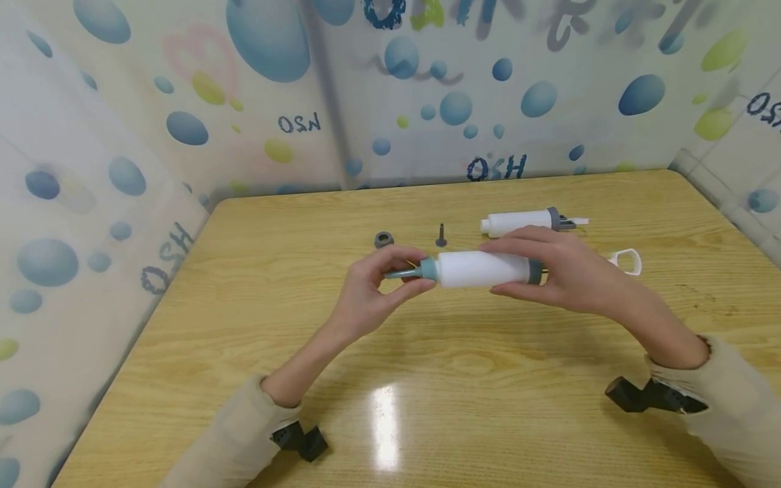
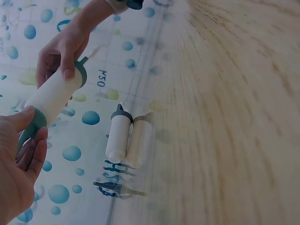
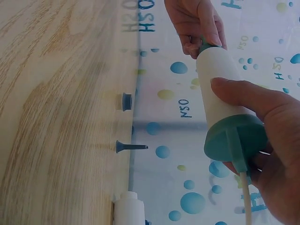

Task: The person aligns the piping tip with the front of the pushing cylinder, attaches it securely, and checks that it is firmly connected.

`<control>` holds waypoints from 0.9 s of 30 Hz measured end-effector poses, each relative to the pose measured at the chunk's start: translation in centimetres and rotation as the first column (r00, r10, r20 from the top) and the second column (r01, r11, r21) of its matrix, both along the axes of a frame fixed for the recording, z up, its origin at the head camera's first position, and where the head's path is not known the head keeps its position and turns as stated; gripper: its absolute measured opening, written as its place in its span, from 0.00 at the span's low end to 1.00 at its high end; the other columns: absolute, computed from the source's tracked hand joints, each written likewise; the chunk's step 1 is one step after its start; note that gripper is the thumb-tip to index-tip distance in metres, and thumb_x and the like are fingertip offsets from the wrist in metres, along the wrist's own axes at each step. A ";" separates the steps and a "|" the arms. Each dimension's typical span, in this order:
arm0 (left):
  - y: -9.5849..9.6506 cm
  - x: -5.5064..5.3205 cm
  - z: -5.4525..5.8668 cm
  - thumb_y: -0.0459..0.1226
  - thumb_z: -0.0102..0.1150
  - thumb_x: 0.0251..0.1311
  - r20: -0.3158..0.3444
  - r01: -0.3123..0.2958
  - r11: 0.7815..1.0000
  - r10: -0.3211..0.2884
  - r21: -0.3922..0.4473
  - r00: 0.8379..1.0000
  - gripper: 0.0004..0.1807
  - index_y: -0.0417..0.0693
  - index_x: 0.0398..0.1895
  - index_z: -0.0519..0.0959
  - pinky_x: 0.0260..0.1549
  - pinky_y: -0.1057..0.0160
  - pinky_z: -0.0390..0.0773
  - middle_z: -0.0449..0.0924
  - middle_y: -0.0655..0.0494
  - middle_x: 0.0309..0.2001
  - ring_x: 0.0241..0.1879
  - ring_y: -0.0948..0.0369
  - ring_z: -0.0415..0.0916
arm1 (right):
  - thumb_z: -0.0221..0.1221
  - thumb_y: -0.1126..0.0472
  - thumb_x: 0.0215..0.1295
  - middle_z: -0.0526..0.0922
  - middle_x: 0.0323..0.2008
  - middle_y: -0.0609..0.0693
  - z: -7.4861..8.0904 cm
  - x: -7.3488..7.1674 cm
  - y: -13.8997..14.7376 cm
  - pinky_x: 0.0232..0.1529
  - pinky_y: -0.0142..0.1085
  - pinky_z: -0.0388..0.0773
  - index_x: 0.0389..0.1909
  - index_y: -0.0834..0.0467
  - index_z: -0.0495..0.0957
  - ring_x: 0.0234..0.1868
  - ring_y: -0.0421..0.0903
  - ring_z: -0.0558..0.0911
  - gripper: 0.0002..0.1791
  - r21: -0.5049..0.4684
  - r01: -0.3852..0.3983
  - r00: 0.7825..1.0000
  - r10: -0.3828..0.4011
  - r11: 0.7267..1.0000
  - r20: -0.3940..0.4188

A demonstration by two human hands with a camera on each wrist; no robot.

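Held level over the table, a white tube (image 1: 460, 270) spans the space between my two hands. My left hand (image 1: 366, 295) pinches the green tapered nozzle (image 1: 430, 269) at the tube's left end, thumb below and fingers above. My right hand (image 1: 567, 274) grips the barrel near its other end, thumb and fingers on opposite sides. At that end the right wrist view shows a green end cap (image 3: 229, 138) with a thin pale rod (image 3: 246, 201) coming out. A white loop handle (image 1: 631, 262) shows beyond my right hand, its link to the rod hidden.
Farther back on the wooden table (image 1: 274, 325) lies a second white tube (image 1: 518, 222) with a grey cap. Left of it stands a small grey nozzle (image 1: 442, 236), and a grey ring (image 1: 384, 238) lies beyond my left hand. A patterned wall covering (image 1: 415, 135) borders the table's back edge.
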State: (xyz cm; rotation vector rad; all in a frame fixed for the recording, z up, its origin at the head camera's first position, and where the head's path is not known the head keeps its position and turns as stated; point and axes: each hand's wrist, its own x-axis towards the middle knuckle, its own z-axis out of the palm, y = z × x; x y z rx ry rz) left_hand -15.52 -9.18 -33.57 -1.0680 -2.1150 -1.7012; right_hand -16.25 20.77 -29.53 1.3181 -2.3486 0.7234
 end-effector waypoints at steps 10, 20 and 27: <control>-0.1 0.1 0.0 0.24 0.68 0.58 0.037 -0.034 0.999 0.035 -0.041 0.999 0.16 0.35 0.51 0.81 0.45 0.55 0.85 0.85 0.45 0.47 0.45 0.56 0.85 | 0.52 0.33 0.69 0.83 0.53 0.56 -0.1 0.1 -0.1 0.35 0.51 0.85 0.59 0.57 0.81 0.51 0.57 0.82 0.34 -0.012 -0.009 0.999 0.009 1.000 -0.038; -0.1 0.0 -0.1 0.24 0.64 0.62 0.052 0.000 1.000 0.001 -0.020 0.999 0.14 0.33 0.51 0.81 0.41 0.55 0.87 0.86 0.43 0.44 0.36 0.52 0.86 | 0.51 0.33 0.70 0.82 0.53 0.56 0.0 0.1 -0.2 0.36 0.52 0.84 0.58 0.58 0.81 0.51 0.57 0.81 0.35 -0.027 -0.018 0.996 0.015 0.999 -0.090; 0.0 0.1 -0.2 0.23 0.62 0.65 0.090 0.021 1.000 -0.022 0.012 0.996 0.12 0.29 0.51 0.81 0.38 0.57 0.88 0.85 0.39 0.45 0.33 0.55 0.87 | 0.51 0.35 0.71 0.82 0.52 0.57 0.0 0.2 -0.2 0.37 0.53 0.83 0.58 0.59 0.81 0.52 0.58 0.80 0.34 -0.025 -0.022 0.994 0.020 0.999 -0.107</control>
